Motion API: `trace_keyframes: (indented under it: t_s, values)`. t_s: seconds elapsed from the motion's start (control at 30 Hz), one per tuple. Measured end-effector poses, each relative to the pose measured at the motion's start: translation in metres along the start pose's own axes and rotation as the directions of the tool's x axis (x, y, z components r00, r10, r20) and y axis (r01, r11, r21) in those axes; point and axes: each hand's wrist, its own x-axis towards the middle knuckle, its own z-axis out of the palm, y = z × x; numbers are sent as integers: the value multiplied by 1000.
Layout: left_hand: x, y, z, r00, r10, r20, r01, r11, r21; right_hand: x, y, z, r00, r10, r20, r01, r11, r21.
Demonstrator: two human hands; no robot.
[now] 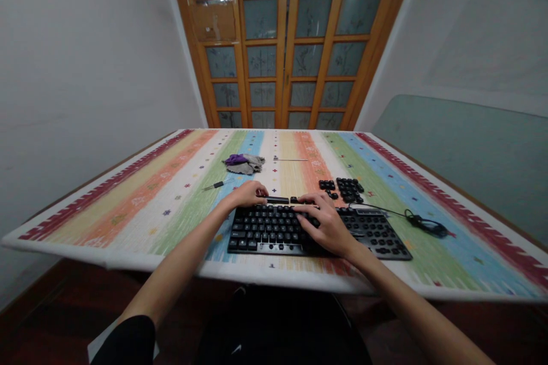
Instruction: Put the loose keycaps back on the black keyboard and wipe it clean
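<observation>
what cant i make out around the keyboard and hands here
Head view:
Part of the keyboard: covered by the right hand.
Whether the left hand holds anything: its curl hides that.
Legends on the loose keycaps: too small.
Right arm: cut off by bottom edge.

Ahead, between the left fingers [260, 189] and right fingers [315, 198], I have free passage over the tablecloth [289, 177]; loose keycaps [350, 188] obstruct ahead-right, a rag [246, 166] ahead-left.

keyboard [274, 225]: 1 | spacebar [277, 200]: 1 | cable [431, 228]: 1 | tablecloth [141, 205]: 1
</observation>
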Motion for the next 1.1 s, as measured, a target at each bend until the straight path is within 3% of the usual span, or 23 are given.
trace_keyframes:
  t_s: [0.17,0.3,0.53,0.73,1.1]
  values:
    - [-28,15,-9,989,20,-143,-21,1000,-8,-7,6,-5,1000,27,0,-27,1000,14]
    - [-67,38,-10,939,191,-286,-220,973,-75,-16,5,-7,1000,6,9,-7,999,54]
    - [-115,61,22,915,298,-271,-346,926,-153,-34,-12,-9,991,-101,87,86,984,157]
    - [-124,62,43,918,300,-259,-336,936,-104,-44,-14,-6,980,-145,138,124,980,154]
    - [-120,62,44,910,312,-272,-334,942,-36,-50,-11,-1,977,-147,154,122,980,156]
